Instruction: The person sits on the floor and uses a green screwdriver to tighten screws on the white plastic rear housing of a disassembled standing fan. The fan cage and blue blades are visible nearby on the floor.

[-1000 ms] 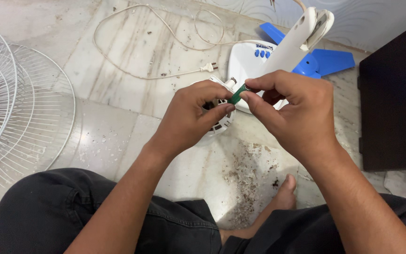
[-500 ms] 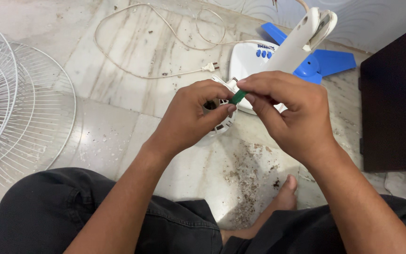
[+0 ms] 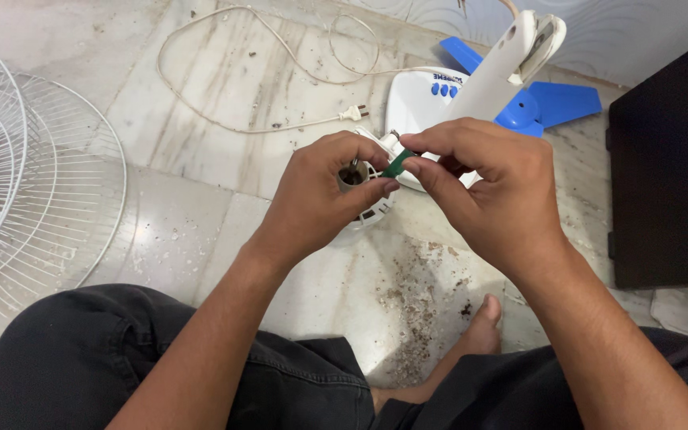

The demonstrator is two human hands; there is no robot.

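White wire fan guards lie off to the left on the marble floor. The left hand cups the small white motor part, fingers curled round it; the right hand pinches a green-handled screwdriver into it. Seemingly mid-screw; keeping the tip seated calls for a steady twist

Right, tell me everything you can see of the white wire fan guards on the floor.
The white wire fan guards lie flat on the pale marble floor at the far left, cut off by the frame's edge. They look like thin painted metal: many fine spokes fanning out to round outer rims. At least two overlap, one partly on the other. Their lower edge runs beside the person's dark trouser knee. Neither hand touches them.
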